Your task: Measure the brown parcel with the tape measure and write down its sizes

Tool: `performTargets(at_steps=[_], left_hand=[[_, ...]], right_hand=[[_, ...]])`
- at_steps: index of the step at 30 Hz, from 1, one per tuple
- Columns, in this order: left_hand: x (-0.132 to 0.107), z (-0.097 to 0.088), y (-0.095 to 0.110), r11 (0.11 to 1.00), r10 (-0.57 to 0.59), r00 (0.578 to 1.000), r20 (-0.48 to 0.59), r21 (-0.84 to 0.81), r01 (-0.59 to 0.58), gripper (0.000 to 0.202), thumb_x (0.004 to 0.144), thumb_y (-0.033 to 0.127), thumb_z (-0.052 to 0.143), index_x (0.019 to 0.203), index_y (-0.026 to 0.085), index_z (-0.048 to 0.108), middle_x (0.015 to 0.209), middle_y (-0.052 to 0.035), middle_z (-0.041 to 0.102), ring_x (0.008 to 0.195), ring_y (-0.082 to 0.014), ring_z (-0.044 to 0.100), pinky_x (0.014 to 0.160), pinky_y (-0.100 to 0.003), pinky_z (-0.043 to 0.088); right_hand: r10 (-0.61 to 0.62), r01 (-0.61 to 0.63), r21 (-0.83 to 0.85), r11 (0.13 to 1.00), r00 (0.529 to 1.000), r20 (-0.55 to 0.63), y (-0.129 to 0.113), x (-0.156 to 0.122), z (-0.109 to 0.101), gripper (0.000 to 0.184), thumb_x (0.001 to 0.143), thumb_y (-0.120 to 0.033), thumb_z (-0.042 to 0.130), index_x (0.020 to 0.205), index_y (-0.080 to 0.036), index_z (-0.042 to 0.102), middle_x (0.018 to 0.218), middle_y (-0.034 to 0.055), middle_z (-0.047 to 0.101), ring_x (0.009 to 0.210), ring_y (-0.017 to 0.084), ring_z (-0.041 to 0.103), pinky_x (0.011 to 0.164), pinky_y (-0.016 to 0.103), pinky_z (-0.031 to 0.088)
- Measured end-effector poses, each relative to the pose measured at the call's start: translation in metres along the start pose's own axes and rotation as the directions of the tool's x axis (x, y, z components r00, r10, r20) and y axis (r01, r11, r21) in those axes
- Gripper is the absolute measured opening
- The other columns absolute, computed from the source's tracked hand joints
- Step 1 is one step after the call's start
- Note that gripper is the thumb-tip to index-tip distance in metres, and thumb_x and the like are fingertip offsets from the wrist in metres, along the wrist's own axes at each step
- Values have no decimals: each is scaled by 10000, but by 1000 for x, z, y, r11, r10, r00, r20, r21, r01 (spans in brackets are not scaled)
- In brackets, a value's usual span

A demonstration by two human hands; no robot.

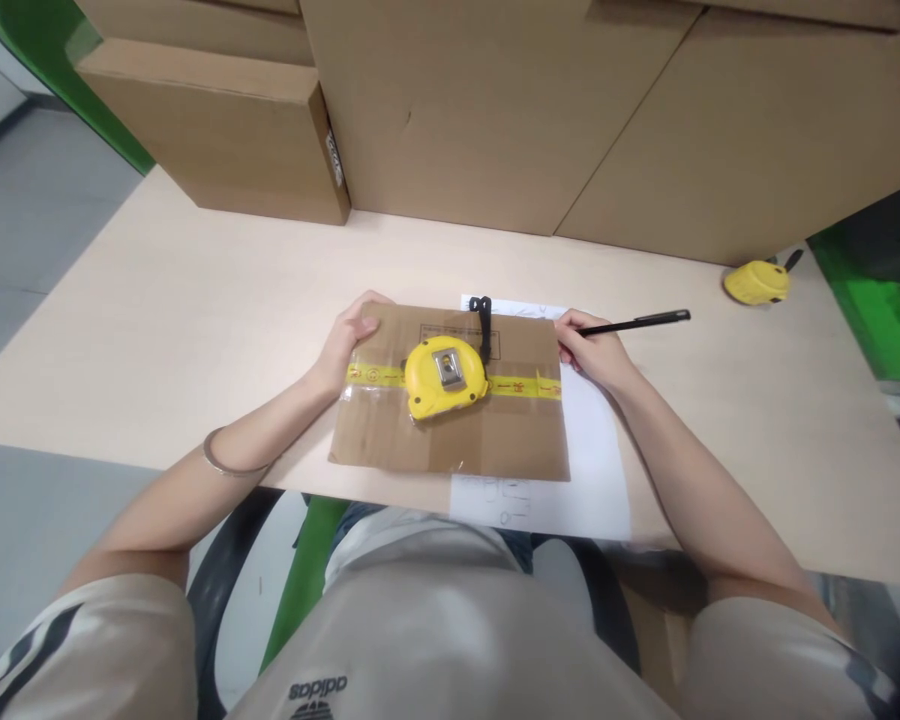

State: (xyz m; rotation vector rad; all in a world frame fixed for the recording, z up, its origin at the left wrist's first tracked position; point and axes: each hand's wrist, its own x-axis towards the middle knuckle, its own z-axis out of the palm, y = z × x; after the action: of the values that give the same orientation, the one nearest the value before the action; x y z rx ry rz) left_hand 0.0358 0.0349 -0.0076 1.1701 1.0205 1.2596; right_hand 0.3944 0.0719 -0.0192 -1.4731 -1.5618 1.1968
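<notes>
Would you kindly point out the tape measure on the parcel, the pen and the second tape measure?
tape measure on the parcel [448, 370], head view, its metal clip.
pen [645, 321], head view, middle of black barrel.
second tape measure [755, 283], head view, yellow case.

Largely buried under the cardboard parcel [495, 440]: white sheet [596, 480], faint scribbles at its near end too small to read. Equally illegible: print on the yellow strip [525, 386] and stamped label [439, 330]. Hidden inside the right hand [596, 355]: tip of the pen [645, 322]. Cut off by the top edge: stacked cartons [495, 110].
</notes>
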Motion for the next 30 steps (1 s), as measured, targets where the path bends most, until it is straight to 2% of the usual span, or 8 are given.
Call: performTargets(at_steps=[7, 14, 23, 30], left_hand=[[-1, 2, 1, 1000, -3, 1000, -17, -21, 2, 405, 672, 565, 757, 803, 194, 662, 728, -19, 618, 640, -155, 525, 557, -289, 419], [-1, -1, 0, 1000, 3, 1000, 31, -7, -3, 461, 715, 630, 769, 840, 201, 656, 764, -20, 632, 676, -166, 559, 584, -297, 459], [-1, -3, -2, 1000, -19, 1000, 25, -7, 19, 462, 686, 635, 780, 834, 214, 659, 779, -33, 632, 690, -179, 550, 584, -307, 441], [-1, -5, -3, 1000, -4, 999, 50, 31, 3, 464, 740, 650, 743, 869, 217, 634, 774, -31, 625, 681, -182, 560, 584, -321, 452]], right_hand=[[-3, 3, -7, 1000, 1000, 12, -1, 0, 0, 463, 757, -579, 831, 648, -214, 568, 489, -32, 560, 373, 58, 413, 346, 196, 286], [14, -14, -19, 1000, 1000, 3, -2, -1, 0, 432, 777, -531, 833, 647, -211, 574, 478, -36, 556, 362, 56, 407, 349, 196, 307], [20, -20, -16, 1000, 1000, -11, -7, -3, 2, 438, 767, -545, 844, 659, -217, 575, 476, -38, 549, 383, 65, 427, 349, 195, 315], [13, -13, -21, 1000, 1000, -9, -7, -3, 1, 429, 758, -543, 840, 658, -220, 576, 469, -40, 540, 385, 68, 422, 354, 204, 302]])
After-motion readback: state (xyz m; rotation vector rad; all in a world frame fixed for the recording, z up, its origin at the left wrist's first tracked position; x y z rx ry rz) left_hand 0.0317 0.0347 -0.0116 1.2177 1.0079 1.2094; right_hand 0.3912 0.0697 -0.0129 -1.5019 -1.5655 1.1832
